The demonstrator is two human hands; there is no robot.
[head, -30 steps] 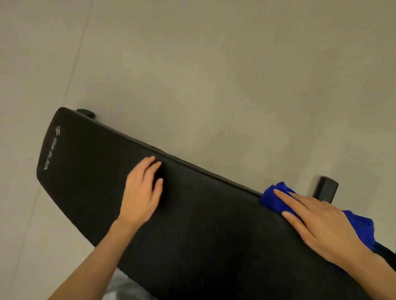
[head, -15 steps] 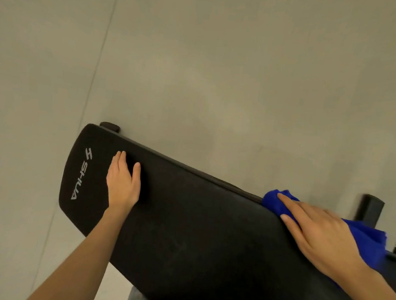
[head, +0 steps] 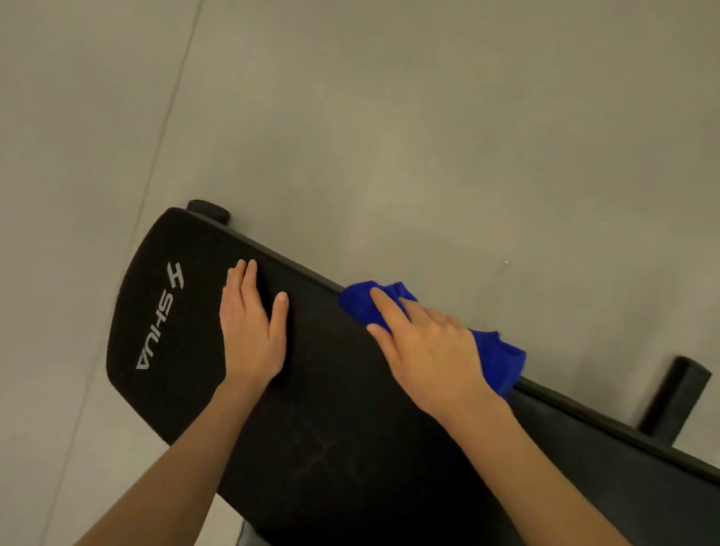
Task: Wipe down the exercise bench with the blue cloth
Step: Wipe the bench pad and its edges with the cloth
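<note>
Left hand (head: pixel 251 328) lies flat and open on the black bench (head: pixel 334 444); right hand (head: pixel 428 348) presses a blue cloth (head: pixel 494 358) on its far edge, fingers outstretched

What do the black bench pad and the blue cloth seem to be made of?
The bench pad looks like matte black vinyl or faux leather over padding: smooth, faintly scuffed, with a printed pale logo. The exact covering is uncertain. The blue cloth looks like soft, fuzzy microfibre or terry, bunching in folds under the right hand.
</note>
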